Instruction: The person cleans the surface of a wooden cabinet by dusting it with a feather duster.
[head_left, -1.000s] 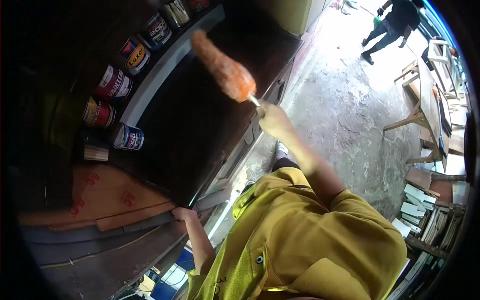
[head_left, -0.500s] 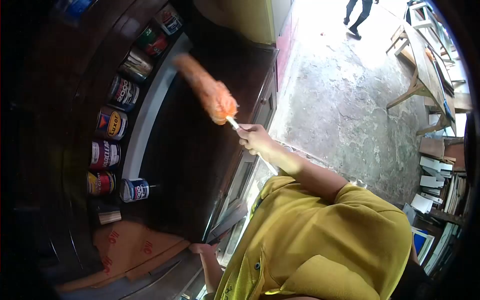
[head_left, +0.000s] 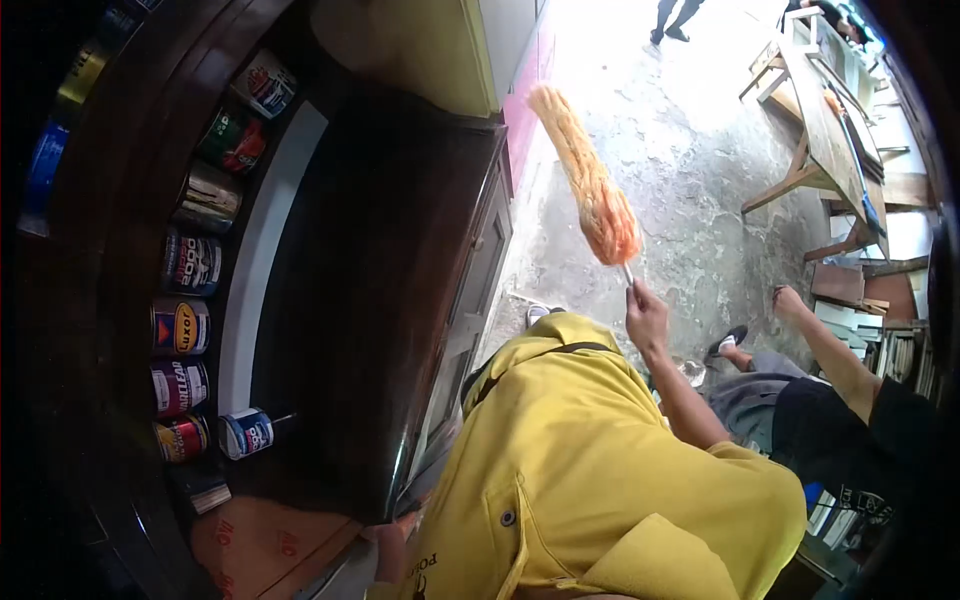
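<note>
My right hand [head_left: 648,312] is closed around the thin white handle of a fluffy orange and pale yellow duster [head_left: 590,185]. The duster points up and away over the concrete floor, clear of the furniture. Low on the left, my left hand [head_left: 385,548] is by the near corner of a dark glossy cabinet top [head_left: 350,330], beside a brown cardboard sheet [head_left: 265,545]. Its fingers are not clearly visible.
Several paint cans [head_left: 180,327] line a dark shelf; one small can [head_left: 246,432] stands on the cabinet. A person in a black shirt [head_left: 835,425] is close on my right. Another person's legs [head_left: 678,18] show far ahead. A wooden table [head_left: 815,120] stands at right.
My right hand has swung the duster from over the cabinet top rightward, over the floor. My view has shifted, and the person in black has come into view at right.
</note>
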